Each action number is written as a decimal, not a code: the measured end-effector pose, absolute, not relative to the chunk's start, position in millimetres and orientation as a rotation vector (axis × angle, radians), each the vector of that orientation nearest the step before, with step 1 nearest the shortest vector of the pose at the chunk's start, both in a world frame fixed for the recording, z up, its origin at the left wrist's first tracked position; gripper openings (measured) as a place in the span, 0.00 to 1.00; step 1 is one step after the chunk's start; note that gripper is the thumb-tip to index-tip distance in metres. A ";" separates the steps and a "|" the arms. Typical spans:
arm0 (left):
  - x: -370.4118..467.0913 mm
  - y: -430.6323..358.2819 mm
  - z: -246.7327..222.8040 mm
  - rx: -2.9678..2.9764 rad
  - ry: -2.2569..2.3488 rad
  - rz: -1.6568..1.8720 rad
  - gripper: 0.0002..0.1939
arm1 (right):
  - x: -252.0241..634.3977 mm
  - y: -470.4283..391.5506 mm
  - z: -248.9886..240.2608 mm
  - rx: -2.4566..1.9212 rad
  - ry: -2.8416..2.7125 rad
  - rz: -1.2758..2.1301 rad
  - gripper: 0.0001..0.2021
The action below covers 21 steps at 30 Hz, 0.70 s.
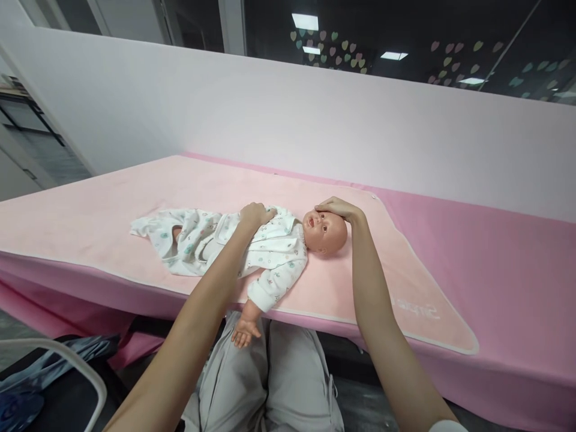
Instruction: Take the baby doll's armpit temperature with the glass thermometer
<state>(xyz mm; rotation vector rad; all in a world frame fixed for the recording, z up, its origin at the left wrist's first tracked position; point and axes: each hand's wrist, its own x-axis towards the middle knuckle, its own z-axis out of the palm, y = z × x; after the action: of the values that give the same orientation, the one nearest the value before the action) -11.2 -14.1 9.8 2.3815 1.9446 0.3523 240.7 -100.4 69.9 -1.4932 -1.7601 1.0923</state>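
A baby doll lies on its back on the peach mat, head to the right, mouth open. It wears a white printed outfit; its legs inside the loose trousers point left. Its near arm hangs over the table's front edge above my lap. My left hand is closed at the doll's chest, fingers curled on its far side; exactly which part they grip is hidden. My right hand lies over the top of the doll's head with fingers extended across its forehead.
The peach mat covers much of the pink-covered table. A white wall stands behind, with dark windows above. My legs in grey trousers are under the front edge. A chair with cloth on it is at lower left.
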 end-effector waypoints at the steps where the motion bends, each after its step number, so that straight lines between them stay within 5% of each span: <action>1: -11.3 -15.8 10.8 2.404 1.967 0.364 0.33 | 242.5 -99.1 68.7 -1.471 -1.745 1.114 0.15; 11: -17.8 -31.3 17.1 2.288 1.916 0.391 0.35 | 227.5 -98.9 68.3 -1.255 -1.744 1.212 0.15; 21: -20.2 -31.9 14.0 2.306 1.900 0.435 0.34 | 216.5 -112.1 78.4 -1.525 -1.879 1.180 0.16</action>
<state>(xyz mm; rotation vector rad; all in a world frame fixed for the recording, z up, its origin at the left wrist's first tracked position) -20.2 -31.9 14.0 2.3059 1.9003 0.4354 216.5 -112.1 78.4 -1.5253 -1.8791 1.1795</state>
